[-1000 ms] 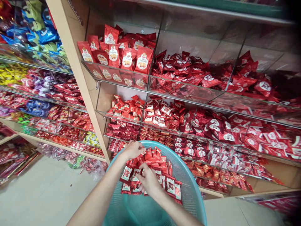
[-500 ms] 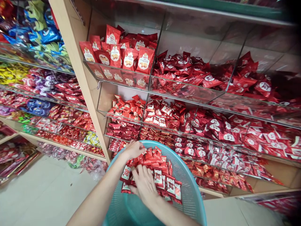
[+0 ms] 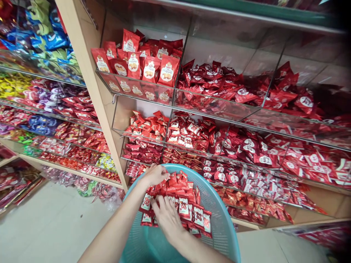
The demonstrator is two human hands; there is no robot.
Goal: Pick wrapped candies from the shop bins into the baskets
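A blue-green plastic basket (image 3: 233, 233) stands in front of me, with a heap of small red snack packets (image 3: 183, 205) toward its far side. My left hand (image 3: 157, 175) is at the basket's far left edge, above the packets. Its fingers are curled downward, and whatever they grip is hidden. Lower in the basket, my right hand (image 3: 168, 219) lies on the packets, palm down. Its fingers are somewhat bent and apart, touching packets with white fronts, and I see nothing gripped in them.
Clear-fronted shelves (image 3: 219, 100) full of red packets rise close behind the basket. A wooden upright (image 3: 87, 87) divides them from more shelves of colourful packets (image 3: 49, 91) on the left. Bagged goods (image 3: 95, 191) lie along the pale tiled floor (image 3: 55, 223).
My right hand's fingers have shifted slightly over the packets. The left hand stays curled at the basket's far left edge. The view has moved very slightly.
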